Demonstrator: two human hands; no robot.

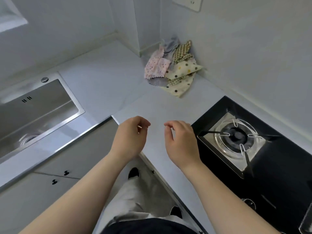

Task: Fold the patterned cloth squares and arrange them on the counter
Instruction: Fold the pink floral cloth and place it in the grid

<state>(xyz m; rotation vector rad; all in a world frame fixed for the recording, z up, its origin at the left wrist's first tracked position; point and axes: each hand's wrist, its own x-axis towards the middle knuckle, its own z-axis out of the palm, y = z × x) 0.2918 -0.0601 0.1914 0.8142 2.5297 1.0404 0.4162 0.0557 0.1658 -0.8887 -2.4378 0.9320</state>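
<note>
A crumpled heap of patterned cloth squares (pixel 173 68) lies in the far corner of the pale counter (pixel 108 85), against the wall. It holds a pink dotted cloth (pixel 157 66), a cream cloth with dark dots (pixel 184 69), green checked pieces and grey ones. My left hand (pixel 130 137) hovers over the counter's inner corner, fingers loosely curled, holding nothing. My right hand (pixel 181 141) hovers beside it, a little to the right, also loosely curled and holding nothing. Both hands are well short of the heap.
A steel sink (pixel 33 112) is sunk into the counter at the left. A black gas hob with one burner (pixel 236 134) sits at the right, close to my right hand. Cabinet doors and my legs show below the counter edge. A wall socket (pixel 189 2) is at the top.
</note>
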